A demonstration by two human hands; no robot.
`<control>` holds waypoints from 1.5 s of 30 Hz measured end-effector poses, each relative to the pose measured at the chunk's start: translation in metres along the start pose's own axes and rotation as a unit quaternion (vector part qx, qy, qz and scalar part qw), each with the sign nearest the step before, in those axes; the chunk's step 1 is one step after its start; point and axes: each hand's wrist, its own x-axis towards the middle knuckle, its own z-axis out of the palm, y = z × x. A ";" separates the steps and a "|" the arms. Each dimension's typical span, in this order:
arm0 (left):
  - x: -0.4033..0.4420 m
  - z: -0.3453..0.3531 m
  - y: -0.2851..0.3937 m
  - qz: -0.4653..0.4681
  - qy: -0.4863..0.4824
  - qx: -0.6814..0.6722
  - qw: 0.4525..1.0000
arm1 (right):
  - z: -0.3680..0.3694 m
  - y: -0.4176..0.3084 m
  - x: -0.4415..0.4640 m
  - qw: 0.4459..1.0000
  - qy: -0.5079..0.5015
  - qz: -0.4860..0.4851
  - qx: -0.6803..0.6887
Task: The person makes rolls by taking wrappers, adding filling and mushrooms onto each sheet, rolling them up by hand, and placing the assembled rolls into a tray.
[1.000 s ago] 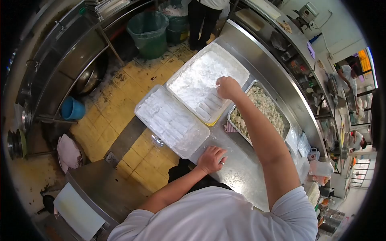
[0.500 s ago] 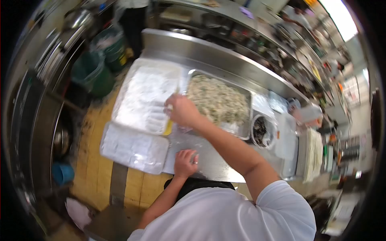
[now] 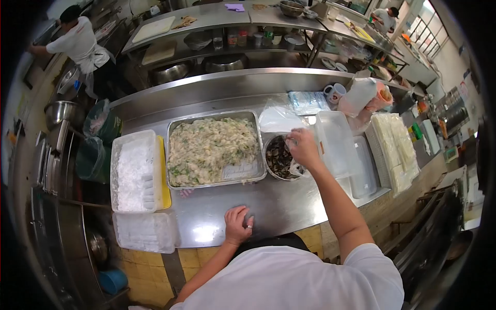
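My right hand (image 3: 304, 146) is over the right side of a round container of dark pieces (image 3: 279, 156); its fingers are bent together, and what they hold, if anything, is too small to tell. Palm down near the steel counter's front edge, my left hand (image 3: 238, 225) rests with its fingers slightly bent and apart, a ring on one finger. Between the round container and a tub of white powder (image 3: 135, 170) stands a metal tray of chunky pale mixture with green bits (image 3: 213, 147). White rolls lie in the powder tub and in a lower clear tub (image 3: 144, 231).
Clear plastic containers (image 3: 336, 147) and a stack of pale sheets (image 3: 395, 152) stand on the right. Behind are plastic bags (image 3: 356, 98), mugs (image 3: 335, 92) and a raised steel ledge (image 3: 248, 80). One person (image 3: 82, 46) is at the back left, another (image 3: 385, 20) at the far right.
The view has turned to the right. My right hand has moved from the powder tub, across the tray, to the container of dark pieces. My left hand stays on the counter's front part.
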 end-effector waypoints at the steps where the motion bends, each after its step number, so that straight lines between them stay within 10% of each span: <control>1: 0.003 0.009 0.009 -0.002 -0.009 0.015 1.000 | 0.000 0.012 0.010 1.000 -0.001 -0.029 -0.011; 9: 0.008 0.022 0.024 -0.013 -0.048 0.110 0.993 | 0.037 0.050 0.076 0.930 -0.137 -0.183 -0.288; 20: 0.010 0.024 0.029 -0.012 -0.044 0.126 0.991 | -0.020 0.055 0.062 0.985 -0.031 -0.167 0.036; 29: -0.006 0.021 0.020 -0.066 0.040 0.040 0.996 | -0.005 -0.011 -0.158 0.936 -0.099 -0.329 0.078; 35: -0.020 -0.015 0.058 -0.084 0.152 0.004 0.985 | 0.058 -0.009 -0.257 0.937 -0.138 -0.317 0.043; 39: -0.052 -0.006 0.021 0.013 -0.046 0.042 0.998 | 0.072 -0.007 -0.290 0.958 -0.123 -0.261 0.009; 45: -0.061 -0.009 0.018 0.048 -0.016 0.020 0.999 | 0.076 0.017 -0.305 0.985 -0.085 -0.150 0.000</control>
